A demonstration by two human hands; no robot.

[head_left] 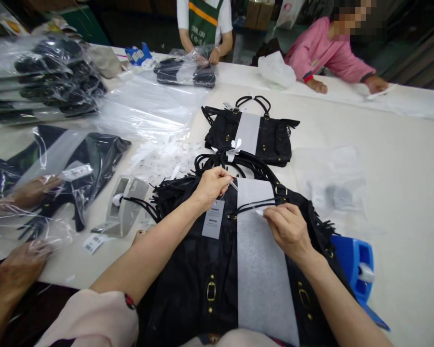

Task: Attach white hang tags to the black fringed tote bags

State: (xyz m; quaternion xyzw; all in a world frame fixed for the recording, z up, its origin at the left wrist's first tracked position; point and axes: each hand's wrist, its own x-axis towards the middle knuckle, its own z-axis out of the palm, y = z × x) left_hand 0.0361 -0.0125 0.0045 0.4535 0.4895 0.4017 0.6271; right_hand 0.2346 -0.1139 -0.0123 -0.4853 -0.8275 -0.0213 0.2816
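Toward four o'clock from the left hand, pinching a clear strand, the right hand pinched a white slip.

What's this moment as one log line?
left hand: pinches clear strand | right hand: pinches white piece | below: fringed black bag | beyond: second black bag

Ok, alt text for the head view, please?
A person's left hand pinches a thin clear strand and the right hand a small white piece, over a black fringed handbag with a grey hangtag. A grey tape dispenser sits left, a blue tape dispenser right; another black handbag lies beyond, with co-workers around the table.
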